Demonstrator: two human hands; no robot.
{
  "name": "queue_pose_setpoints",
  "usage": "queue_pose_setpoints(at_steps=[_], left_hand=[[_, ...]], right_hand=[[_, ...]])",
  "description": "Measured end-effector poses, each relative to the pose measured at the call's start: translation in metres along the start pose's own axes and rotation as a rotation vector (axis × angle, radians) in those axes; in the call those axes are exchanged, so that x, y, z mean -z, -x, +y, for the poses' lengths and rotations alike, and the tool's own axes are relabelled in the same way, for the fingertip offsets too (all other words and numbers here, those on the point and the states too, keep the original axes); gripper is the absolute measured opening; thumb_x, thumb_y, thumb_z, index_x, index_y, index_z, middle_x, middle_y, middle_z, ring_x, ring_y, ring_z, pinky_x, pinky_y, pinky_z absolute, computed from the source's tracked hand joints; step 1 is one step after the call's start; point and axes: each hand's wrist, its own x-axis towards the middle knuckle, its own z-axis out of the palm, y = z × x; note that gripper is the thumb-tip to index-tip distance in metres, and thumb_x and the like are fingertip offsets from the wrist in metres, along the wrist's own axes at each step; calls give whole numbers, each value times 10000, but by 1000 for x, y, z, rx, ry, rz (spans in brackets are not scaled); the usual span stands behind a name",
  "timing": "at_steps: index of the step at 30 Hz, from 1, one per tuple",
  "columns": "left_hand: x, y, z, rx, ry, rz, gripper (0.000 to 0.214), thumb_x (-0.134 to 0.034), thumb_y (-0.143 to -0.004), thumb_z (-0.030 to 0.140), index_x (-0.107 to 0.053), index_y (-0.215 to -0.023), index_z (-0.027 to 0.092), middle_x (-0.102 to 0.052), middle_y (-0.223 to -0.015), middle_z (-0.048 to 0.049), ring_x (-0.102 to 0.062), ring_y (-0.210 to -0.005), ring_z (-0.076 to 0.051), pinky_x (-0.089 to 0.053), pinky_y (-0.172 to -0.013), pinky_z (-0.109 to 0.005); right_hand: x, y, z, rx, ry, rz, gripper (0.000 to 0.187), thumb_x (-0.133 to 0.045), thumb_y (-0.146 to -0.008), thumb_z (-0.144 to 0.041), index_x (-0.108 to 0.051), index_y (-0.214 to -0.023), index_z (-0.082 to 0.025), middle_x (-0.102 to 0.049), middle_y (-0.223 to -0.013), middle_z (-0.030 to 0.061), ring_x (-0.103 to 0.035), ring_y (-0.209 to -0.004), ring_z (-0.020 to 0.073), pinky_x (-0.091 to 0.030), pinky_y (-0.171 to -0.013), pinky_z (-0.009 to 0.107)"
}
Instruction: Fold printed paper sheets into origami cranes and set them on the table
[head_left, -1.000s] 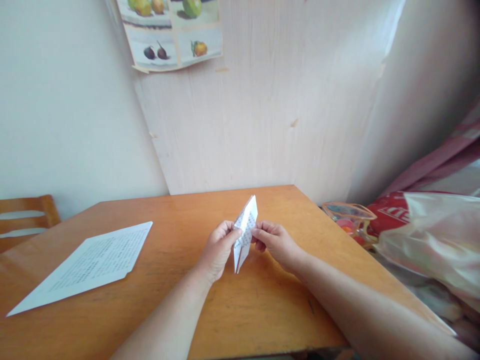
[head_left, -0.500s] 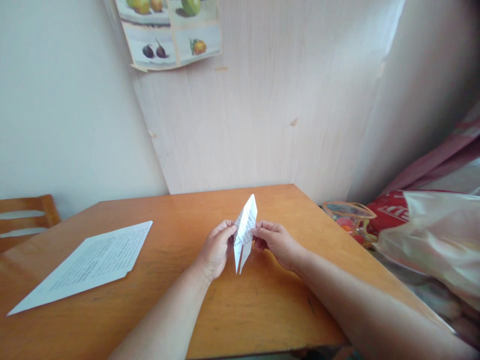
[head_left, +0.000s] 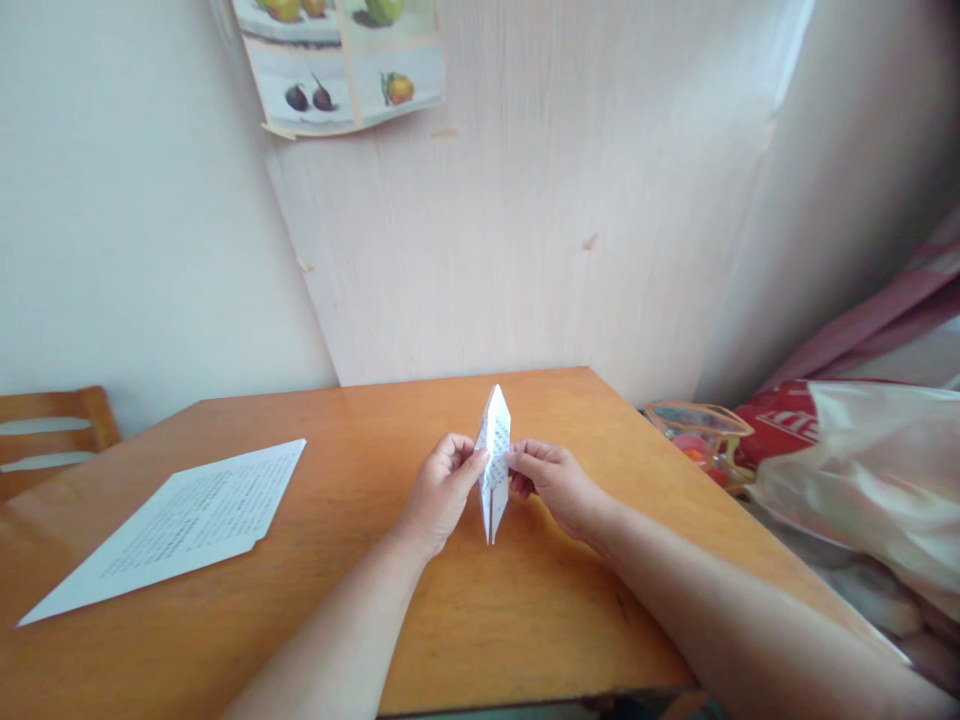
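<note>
A piece of folded printed paper [head_left: 495, 465] stands upright between my two hands above the wooden table [head_left: 360, 620]. It is long and narrow, pointed at the top, with two thin points at the bottom split by a slit. My left hand [head_left: 444, 495] pinches its left edge, the thumb lying on the near face. My right hand [head_left: 551, 478] pinches the right edge between thumb and fingers. The fingertips behind the paper are partly hidden.
Printed sheets [head_left: 187, 525] lie flat on the table's left. A wooden chair [head_left: 56, 430] stands beyond that side. Past the right edge are a clear bag with orange trim [head_left: 701, 430] and a whitish plastic bag [head_left: 885, 480]. A fruit picture [head_left: 345, 85] hangs on the back board.
The folded paper has turned to a narrower view, and its top has shifted slightly left. My left thumb has moved right, further over the paper's face. The right hand has barely moved.
</note>
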Motion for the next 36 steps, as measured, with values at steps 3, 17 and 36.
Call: queue_pose_setpoints(at_steps=[3,17,36], left_hand=[[1,-1,-3,-23,-4,53,290,-733,-823,405,-535,-860,196,-609,-765,21,-574,-719,-132,-463,-699,-247],[-1,1,0,-64,-127,30,317,-755,-801,409,-568,-931,189,-674,-849,-14,-625,-774,-166,-487,-725,-280],[4,-1,6,267,339,71,296,-817,-721,344,-609,-863,188,-672,-759,-8,-617,-674,-139,-454,-629,-253]], right_hand=[[0,1,0,3,5,2,269,-709,-801,-421,-654,-729,-167,-626,-671,21,-480,-564,114,-359,-566,281],[-2,1,-1,15,29,18,262,-703,-792,-414,-658,-711,-169,-616,-662,16,-470,-559,114,-353,-553,278],[-2,5,-5,-3,6,45,269,-755,-787,-429,-611,-813,-203,-556,-705,-16,-487,-623,129,-368,-583,280]])
